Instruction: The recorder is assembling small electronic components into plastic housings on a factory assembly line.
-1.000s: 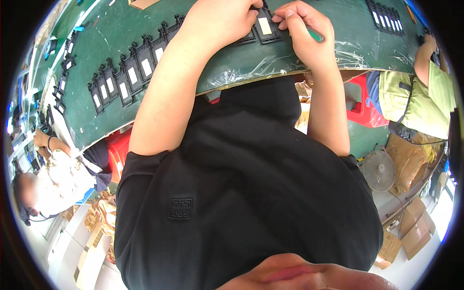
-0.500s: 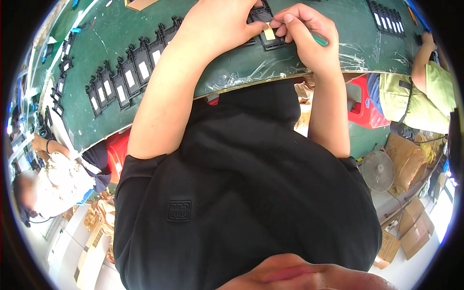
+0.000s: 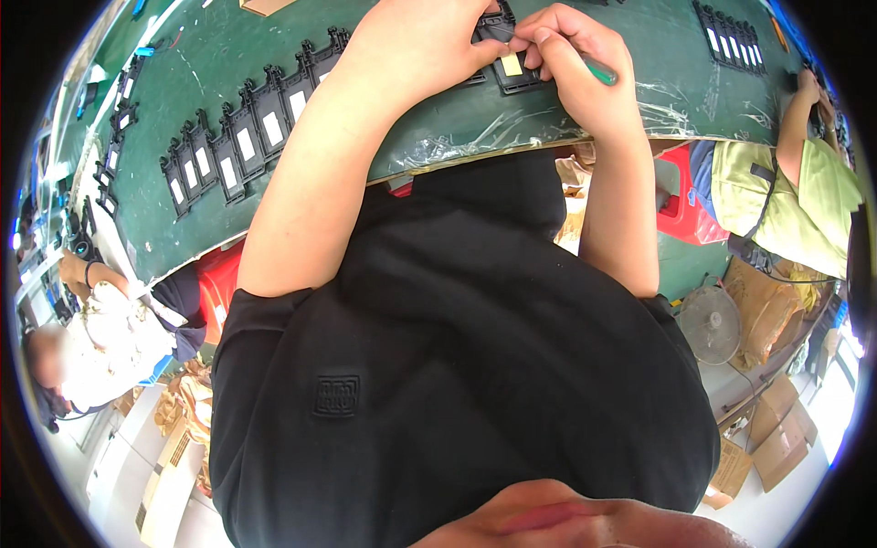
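Gripped a green-handled tool (image 3: 598, 70) between right thumb and fingertips (image 3: 546, 44), tip down on the black frame (image 3: 512, 68) at the table's (image 3: 438, 110) near edge. Pinched closed around the shaft, no gap showing. Pressed the left fingers down on the frame's left side, closed over it and partly hiding it; whether clamping or merely steadying, could not tell. Showed a small pale label (image 3: 512, 64) on the frame, just beside the tool tip.

Likely risks, judged from this pose: a slip of the tip off the label, since held close between two thumbs and worked at a steep angle; a scratch across the frame or a jab into the left hand (image 3: 420, 41) just beside the tip. Also a crooked or creased label if the frame shifted under the left fingers. Sat right at the table's edge, over wrinkled clear film (image 3: 475, 137), so a nudge toward the body could tip the frame off.

Right hand (image 3: 571, 73) curled, wrist bent down over the frame, forearm rising steeply from the near edge. Left forearm crossed in from the left of the frame, elbow well out and low.

Lay left of the frame along the table: a row of like frames (image 3: 233, 146) with white labels. Lay right of it, well apart: another row (image 3: 731, 41).
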`<state>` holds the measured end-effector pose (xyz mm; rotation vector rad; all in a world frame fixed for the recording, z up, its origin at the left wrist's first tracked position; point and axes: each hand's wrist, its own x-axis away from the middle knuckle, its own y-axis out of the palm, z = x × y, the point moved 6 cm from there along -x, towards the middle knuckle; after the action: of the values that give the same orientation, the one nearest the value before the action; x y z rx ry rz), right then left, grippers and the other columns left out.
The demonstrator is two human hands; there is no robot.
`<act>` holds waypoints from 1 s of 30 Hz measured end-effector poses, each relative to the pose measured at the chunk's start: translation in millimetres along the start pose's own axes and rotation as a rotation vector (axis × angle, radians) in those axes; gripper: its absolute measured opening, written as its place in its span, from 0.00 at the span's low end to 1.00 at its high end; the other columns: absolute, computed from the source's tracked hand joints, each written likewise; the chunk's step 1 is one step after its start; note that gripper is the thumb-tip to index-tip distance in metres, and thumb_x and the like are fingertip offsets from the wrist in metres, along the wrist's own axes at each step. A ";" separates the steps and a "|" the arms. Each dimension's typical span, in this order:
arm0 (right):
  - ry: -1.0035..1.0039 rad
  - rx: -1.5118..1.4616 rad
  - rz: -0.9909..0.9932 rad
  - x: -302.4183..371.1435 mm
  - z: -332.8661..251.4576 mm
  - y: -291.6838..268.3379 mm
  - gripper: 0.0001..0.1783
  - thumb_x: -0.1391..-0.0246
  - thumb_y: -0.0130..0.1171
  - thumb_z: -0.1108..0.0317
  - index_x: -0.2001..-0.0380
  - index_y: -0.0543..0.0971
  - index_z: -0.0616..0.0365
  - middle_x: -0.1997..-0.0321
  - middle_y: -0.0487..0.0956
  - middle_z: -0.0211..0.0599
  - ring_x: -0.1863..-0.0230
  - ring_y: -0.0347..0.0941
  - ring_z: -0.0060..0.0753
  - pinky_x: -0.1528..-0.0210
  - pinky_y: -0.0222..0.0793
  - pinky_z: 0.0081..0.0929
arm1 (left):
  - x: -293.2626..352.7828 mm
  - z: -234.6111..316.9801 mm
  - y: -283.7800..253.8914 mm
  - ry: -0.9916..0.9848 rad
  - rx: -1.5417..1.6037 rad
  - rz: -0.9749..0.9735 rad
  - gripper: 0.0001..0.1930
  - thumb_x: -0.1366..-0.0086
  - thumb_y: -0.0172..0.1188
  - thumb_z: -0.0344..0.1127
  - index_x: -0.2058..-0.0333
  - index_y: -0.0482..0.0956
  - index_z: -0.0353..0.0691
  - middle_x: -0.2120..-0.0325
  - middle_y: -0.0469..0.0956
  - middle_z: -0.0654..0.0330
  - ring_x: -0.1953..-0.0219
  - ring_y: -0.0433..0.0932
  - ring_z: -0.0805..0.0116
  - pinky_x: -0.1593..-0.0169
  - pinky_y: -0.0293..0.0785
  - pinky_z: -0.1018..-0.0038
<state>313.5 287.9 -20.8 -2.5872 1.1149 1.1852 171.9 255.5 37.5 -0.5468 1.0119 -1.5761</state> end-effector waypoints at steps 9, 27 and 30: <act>0.671 0.486 0.186 0.9 -9.8 1.9 0.10 0.36 0.49 0.75 0.71 0.76 0.64 0.72 0.79 0.32 0.71 0.73 0.19 0.67 0.69 0.21 | 2.3 0.1 -0.6 -0.022 -0.043 0.001 0.20 0.42 0.72 0.38 0.56 0.77 0.35 0.65 0.80 0.43 0.57 0.80 0.41 0.52 0.77 0.54; 0.698 0.426 0.192 4.5 1.7 -9.1 0.11 0.37 0.47 0.72 0.71 0.77 0.59 0.73 0.79 0.29 0.75 0.69 0.16 0.73 0.66 0.17 | 6.6 -3.5 -2.0 0.124 0.049 0.024 0.13 0.44 0.65 0.31 0.61 0.77 0.34 0.67 0.81 0.45 0.57 0.79 0.43 0.52 0.77 0.54; 0.681 0.432 0.201 4.9 2.0 -7.4 0.11 0.36 0.47 0.72 0.70 0.78 0.60 0.72 0.80 0.30 0.75 0.70 0.16 0.72 0.67 0.17 | 8.1 -6.3 -0.7 0.140 0.036 0.069 0.13 0.45 0.65 0.31 0.61 0.77 0.34 0.67 0.81 0.45 0.57 0.79 0.43 0.52 0.76 0.54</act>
<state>319.2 291.1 -27.2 -2.5988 1.5499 0.0072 164.4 249.8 33.4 -0.3771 1.0937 -1.5851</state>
